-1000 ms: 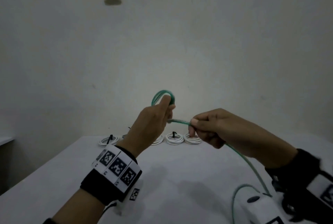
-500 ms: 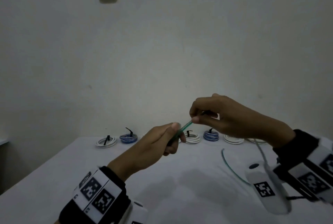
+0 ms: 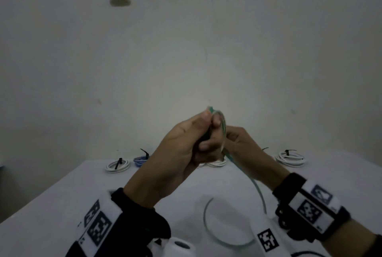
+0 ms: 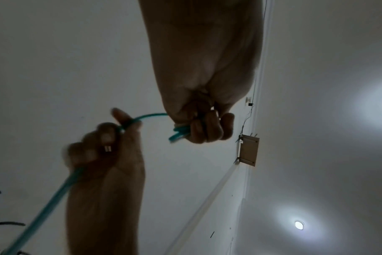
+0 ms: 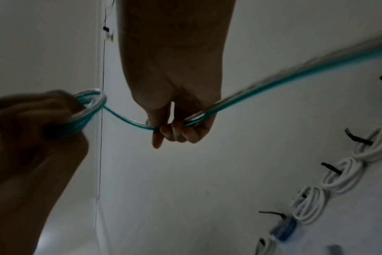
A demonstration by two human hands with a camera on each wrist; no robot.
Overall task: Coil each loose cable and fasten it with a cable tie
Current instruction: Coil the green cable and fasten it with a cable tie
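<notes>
Green cable being wound into loops above the worktop

On the left, the left hand (image 3: 182, 145) grips a small bundle of loops of the green cable (image 5: 129, 120); to its right the right hand (image 3: 244, 149) is closed around the free run, which trails down to a loose arc on the worktop (image 3: 51, 194). The cable looks light, springy and smooth, so the loops probably need pinching where the strands cross. Tied white coils (image 3: 290, 157) lie behind

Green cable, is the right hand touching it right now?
Touching. The right wrist view shows the right hand with fingers curled round the green cable.
</notes>
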